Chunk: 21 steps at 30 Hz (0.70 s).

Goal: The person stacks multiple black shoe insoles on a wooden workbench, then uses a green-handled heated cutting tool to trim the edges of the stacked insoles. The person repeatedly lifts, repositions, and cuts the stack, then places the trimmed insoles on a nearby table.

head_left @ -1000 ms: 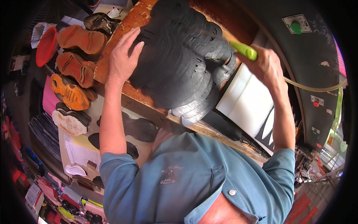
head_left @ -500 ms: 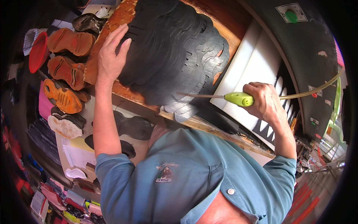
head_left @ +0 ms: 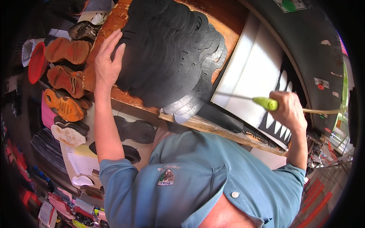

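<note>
Black sole-shaped sheets (head_left: 163, 60) piled on the orange-brown wooden bench (head_left: 117, 17). Fanned in overlapping layers, wavy outline repeated edge after edge. Surface mostly dull black; a silvery sheen is caught on the lower layers toward the near right. Short parallel slits noted at the far left, beside the fingertips.

Hands held well apart. Left hand (head_left: 107, 68) laid open at the pile's left edge, fingers stretched, thumb spread; whether the sheets are pressed cannot be told. Right hand (head_left: 289, 108) closed around a green air blow gun (head_left: 266, 103), right of the pile. Its thin nozzle (head_left: 237, 96) is pointed left, toward the sheets; a pale hose (head_left: 323, 111) is led off right.

White board (head_left: 251, 60) set just right of the pile, crossed by the nozzle. Dark machine housing (head_left: 304, 41) at far right, fitted with a red button (head_left: 321, 86). Reddish-brown soles (head_left: 67, 50) and an orange sole (head_left: 64, 106) ranged at left, a red oval piece (head_left: 37, 62) beside them. Nearer, loose black pieces (head_left: 135, 129) partly hidden by the left forearm (head_left: 107, 129).
</note>
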Tool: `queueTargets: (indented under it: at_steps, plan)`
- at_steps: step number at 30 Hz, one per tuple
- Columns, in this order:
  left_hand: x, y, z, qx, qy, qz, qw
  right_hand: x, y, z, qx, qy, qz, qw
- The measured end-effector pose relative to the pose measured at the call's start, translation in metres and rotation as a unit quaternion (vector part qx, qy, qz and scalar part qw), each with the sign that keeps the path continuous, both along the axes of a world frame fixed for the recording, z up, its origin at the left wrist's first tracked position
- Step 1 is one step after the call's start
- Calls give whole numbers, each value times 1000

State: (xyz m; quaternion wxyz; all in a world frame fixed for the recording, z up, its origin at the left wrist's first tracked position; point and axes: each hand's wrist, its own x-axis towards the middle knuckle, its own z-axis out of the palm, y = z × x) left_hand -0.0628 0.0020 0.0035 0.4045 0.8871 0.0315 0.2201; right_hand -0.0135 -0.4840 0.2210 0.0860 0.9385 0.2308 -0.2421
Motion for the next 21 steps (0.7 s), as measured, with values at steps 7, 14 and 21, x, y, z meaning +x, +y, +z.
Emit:
queueTargets:
  at_steps: [7, 14, 21]
  plan:
    - [0, 0, 0, 2, -1, -2, 1000, -6, 14, -3, 44, -60, 40, 996]
    - [0, 1, -2, 4, -1, -3, 1000, -6, 30, -27, 87, -51, 52, 993]
    - [0, 0, -2, 12, 22, -14, 1000, 1, 81, -47, 161, -33, 120, 979]
